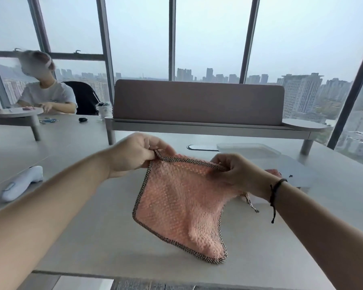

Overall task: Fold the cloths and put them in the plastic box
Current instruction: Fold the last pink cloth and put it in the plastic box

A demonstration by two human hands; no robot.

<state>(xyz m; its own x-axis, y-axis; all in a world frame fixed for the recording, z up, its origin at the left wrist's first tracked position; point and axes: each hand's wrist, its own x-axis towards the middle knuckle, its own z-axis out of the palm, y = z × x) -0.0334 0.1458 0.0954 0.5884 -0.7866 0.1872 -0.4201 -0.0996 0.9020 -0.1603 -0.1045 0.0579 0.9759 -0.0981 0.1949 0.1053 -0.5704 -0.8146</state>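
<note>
Pink cloth [180, 208] hung unfolded above bench [92, 237], left hand [132, 156] and right hand [237, 174] each pinching top corner. Plastic box [248, 150] looked empty. Second cloth [274, 172] waited behind right hand. Folding barely begun.

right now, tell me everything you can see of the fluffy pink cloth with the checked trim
The fluffy pink cloth with the checked trim is roughly square, with a waffle-like pile and a dark-and-light woven border. It is unfolded and held up above the grey table, hanging slack. The left hand pinches one top corner, the right hand the other. A loop dangles near the right wrist. Its lower corner hangs close to the tabletop; contact is unclear.
</note>
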